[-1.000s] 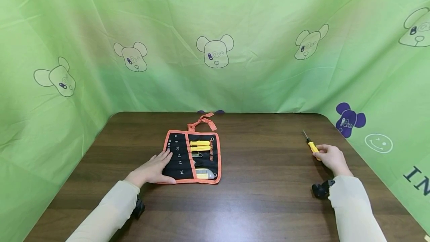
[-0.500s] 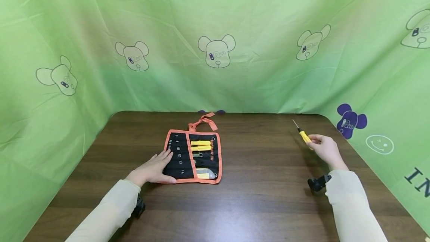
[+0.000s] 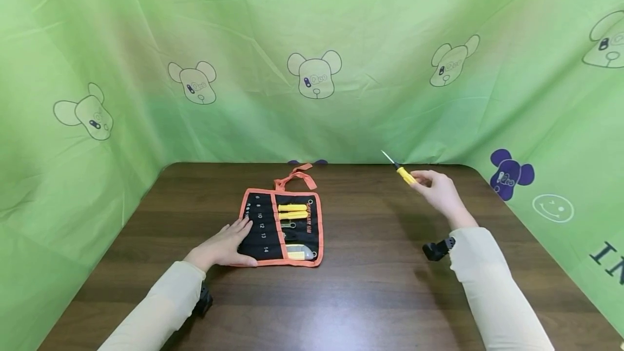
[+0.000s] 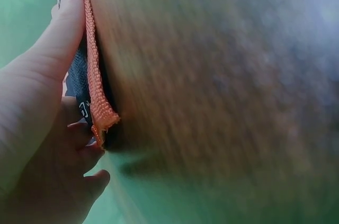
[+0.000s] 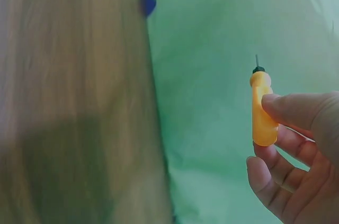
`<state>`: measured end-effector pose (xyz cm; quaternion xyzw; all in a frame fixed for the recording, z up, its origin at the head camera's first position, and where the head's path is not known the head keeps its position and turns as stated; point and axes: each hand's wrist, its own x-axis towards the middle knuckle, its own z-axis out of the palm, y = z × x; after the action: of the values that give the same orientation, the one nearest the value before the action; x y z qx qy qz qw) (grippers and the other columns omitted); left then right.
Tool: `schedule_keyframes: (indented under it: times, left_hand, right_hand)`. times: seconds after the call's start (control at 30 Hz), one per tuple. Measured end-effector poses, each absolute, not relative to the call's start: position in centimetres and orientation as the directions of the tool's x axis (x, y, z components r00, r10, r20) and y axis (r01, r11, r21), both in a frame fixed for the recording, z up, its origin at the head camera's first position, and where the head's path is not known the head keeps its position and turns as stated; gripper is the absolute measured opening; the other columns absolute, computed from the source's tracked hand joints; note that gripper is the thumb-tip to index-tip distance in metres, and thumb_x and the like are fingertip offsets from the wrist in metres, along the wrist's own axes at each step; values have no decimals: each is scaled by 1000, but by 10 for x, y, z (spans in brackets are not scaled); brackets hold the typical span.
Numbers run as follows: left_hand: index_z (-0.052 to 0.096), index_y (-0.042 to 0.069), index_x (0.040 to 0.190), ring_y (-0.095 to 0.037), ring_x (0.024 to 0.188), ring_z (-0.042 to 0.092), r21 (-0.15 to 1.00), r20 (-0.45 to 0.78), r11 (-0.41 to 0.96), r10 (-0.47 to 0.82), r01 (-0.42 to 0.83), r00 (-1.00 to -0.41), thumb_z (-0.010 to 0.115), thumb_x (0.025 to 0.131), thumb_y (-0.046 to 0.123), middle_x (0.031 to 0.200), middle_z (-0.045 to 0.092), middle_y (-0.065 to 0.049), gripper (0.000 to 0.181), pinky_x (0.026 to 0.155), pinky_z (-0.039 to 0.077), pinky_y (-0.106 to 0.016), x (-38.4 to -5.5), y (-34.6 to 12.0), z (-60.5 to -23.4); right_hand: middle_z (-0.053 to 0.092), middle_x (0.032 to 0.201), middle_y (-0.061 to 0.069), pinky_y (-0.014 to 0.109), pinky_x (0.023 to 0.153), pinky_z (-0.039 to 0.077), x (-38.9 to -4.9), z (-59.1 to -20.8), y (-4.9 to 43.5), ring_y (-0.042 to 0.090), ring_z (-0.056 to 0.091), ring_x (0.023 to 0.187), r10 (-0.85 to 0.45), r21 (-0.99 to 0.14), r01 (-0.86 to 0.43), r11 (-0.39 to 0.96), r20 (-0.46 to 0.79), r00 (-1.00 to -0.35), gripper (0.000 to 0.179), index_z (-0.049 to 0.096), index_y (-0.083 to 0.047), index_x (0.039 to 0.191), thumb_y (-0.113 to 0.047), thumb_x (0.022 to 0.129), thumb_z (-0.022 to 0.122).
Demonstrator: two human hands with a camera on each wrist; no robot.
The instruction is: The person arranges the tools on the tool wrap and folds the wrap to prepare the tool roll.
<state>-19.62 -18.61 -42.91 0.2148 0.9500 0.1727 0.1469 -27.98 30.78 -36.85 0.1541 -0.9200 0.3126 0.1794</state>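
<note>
A black tool pouch [image 3: 263, 240] with orange edging lies spread on the table, its left part printed with sizes. My left hand [image 3: 225, 244] rests on its left side with straight fingers, the thumb along the front edge. In the left wrist view the orange binding [image 4: 94, 65] runs beside that thumb. Yellow handles [image 3: 292, 215], a small wrench [image 3: 291, 225] and a yellow-grey utility knife [image 3: 299, 252] sit in the pouch's pockets. My right hand [image 3: 439, 191] pinches a screwdriver [image 3: 405, 175] by its yellow handle above the table, the shaft pointing up and left.
An orange tie strap [image 3: 294, 175] trails from the pouch's far edge. The brown wooden table [image 3: 361, 286] ends at a green printed curtain [image 3: 370, 118] hanging at the back and sides. Black wrist cameras [image 3: 439, 249] sit at both cuffs.
My right hand has lifted the screwdriver and carried it left and toward the back of the table. My left hand stays in place on the pouch.
</note>
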Motion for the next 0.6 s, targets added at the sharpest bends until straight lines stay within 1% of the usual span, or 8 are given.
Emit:
schedule_keyframes:
  times: [0.27, 0.43, 0.6]
  left_hand:
    - [21, -5, 143, -35, 136, 12, 388, -213, 853, 451, 349, -867, 67, 75, 57, 149, 14, -23, 102, 106, 13, -51, -196, -185, -428]
    - [21, -5, 143, -35, 136, 11, 384, -211, 854, 450, 350, -868, 67, 75, 56, 149, 14, -23, 102, 106, 13, -51, -195, -185, -428]
    - [22, -5, 143, -34, 136, 12, 385, -207, 854, 449, 350, -869, 67, 75, 56, 149, 15, -23, 102, 106, 13, -51, -194, -184, -428]
  right_hand:
    - [63, 91, 20, 42, 69, 43, -288, -352, 266, 31, 57, 81, -260, -516, -452, 728, 402, -878, 27, 62, 7, 110, -3, 85, 64]
    - [63, 94, 19, 45, 74, 45, -294, -346, 244, 31, 58, 83, -307, -521, -470, 713, 371, -876, 29, 61, 5, 113, -4, 86, 64]
    - [63, 96, 18, 45, 76, 45, -298, -343, 224, 31, 59, 85, -337, -520, -488, 701, 362, -869, 28, 62, 3, 113, -4, 85, 64]
